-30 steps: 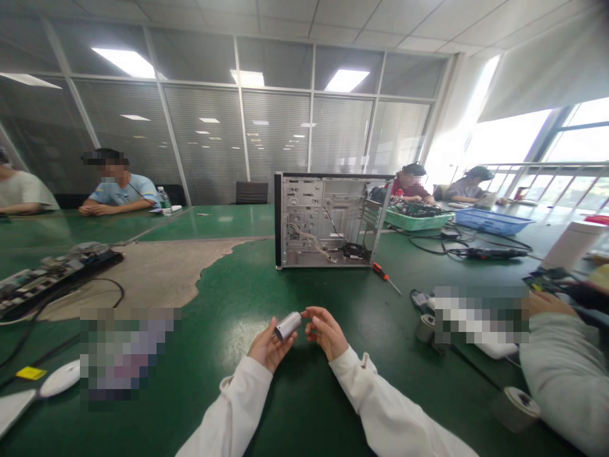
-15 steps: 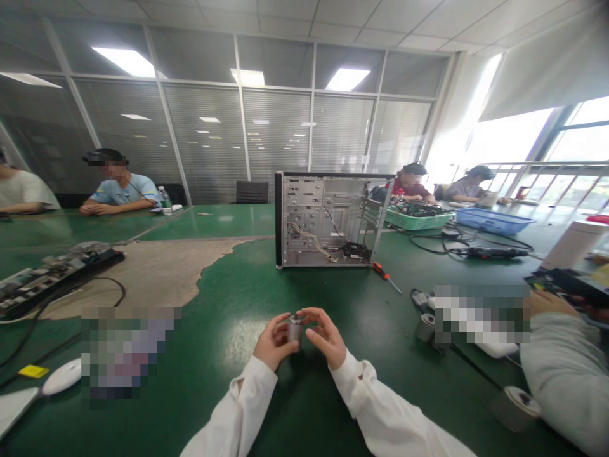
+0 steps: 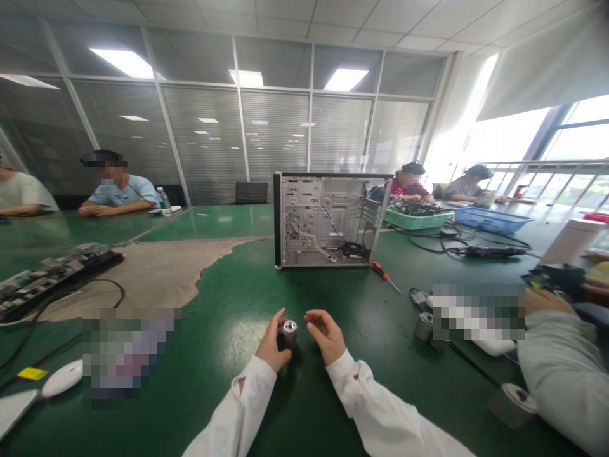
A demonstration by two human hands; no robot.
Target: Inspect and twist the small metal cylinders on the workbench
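A small grey metal cylinder stands upright on the green table, its round top facing up. Around its left side curves my left hand, fingers and thumb apart in a loose C; whether the skin touches the metal is hard to tell. To the right of the cylinder, across a small gap, is my right hand, fingers curled but apart with nothing between them. Behind both hands stands an open computer case, showing loose cables inside. An orange-handled screwdriver lies by its lower right corner.
Two more metal cylinders and a white power strip lie at the right, beside another person's sleeve. Farther back are a green basket and a blue basket. Circuit boards and cables lie left; several people sit around.
My fingers have loosened from the cylinder's top, and my right hand is slightly lower. The cylinder's top now shows fully, and it sits slightly further left.
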